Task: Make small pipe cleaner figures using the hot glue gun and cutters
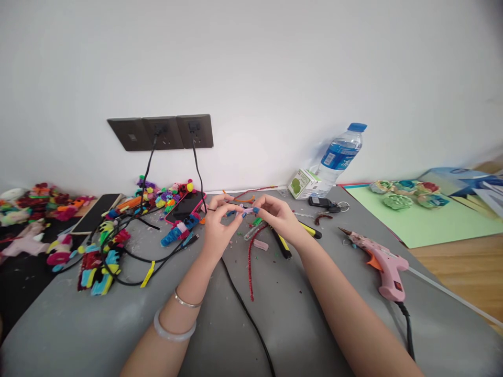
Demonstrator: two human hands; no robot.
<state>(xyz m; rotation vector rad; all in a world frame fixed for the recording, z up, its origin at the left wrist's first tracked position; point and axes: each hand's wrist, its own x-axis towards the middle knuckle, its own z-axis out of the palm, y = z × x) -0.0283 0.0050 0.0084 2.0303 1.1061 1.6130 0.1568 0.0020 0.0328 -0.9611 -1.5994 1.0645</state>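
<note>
Across a smooth grey tabletop [294,314], a thin red tinsel stem [249,262] lies below centre, the person's left hand [220,222] and right hand [280,217] are pinched closed on a small pale-pink strip [248,211] mid-frame, and a clear blue-capped plastic bottle [341,154] stands upper right.

I wear a shiny metal bangle [187,303] above a matt grey tabletop [291,314]; there, a fuzzy red stem [250,267]; right, a smooth plastic glue gun [388,266]; far right, a glossy plastic bottle [338,159].
</note>
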